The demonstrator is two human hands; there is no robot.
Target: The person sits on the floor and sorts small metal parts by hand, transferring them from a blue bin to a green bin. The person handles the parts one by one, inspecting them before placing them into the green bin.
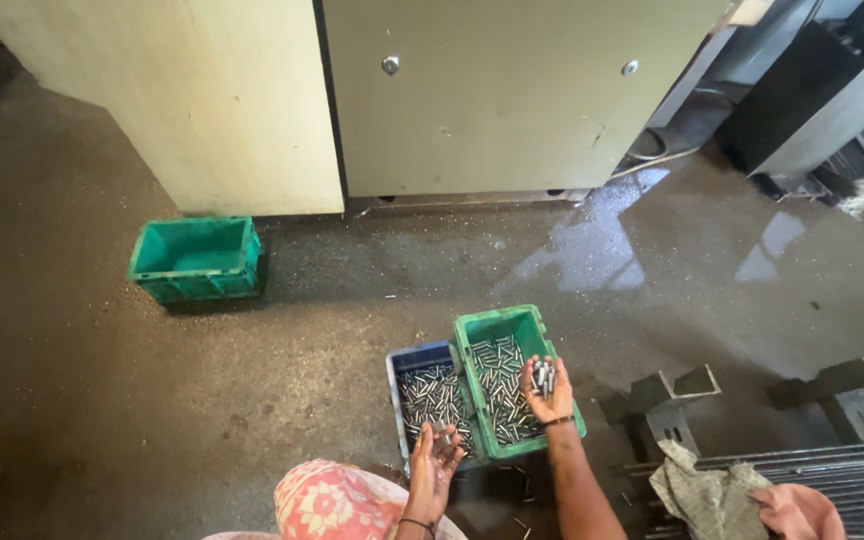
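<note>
A green crate (472,335) and a blue crate (393,370) sit side by side on the floor in front of me, both holding several small shiny metal pins. My right hand (550,392) hovers over the green crate's right side, palm up, with a bunch of pins (543,377) in its fingers. My left hand (434,459) is palm up at the blue crate's near edge, with one or two small pins resting near its fingertips.
An empty green crate (195,258) stands at the left by a beige cabinet (352,100). The floor is wet at the right. Grey metal brackets (667,392), a rag (707,492) and metal rods (852,480) lie to the right. A few loose pins are scattered on the floor.
</note>
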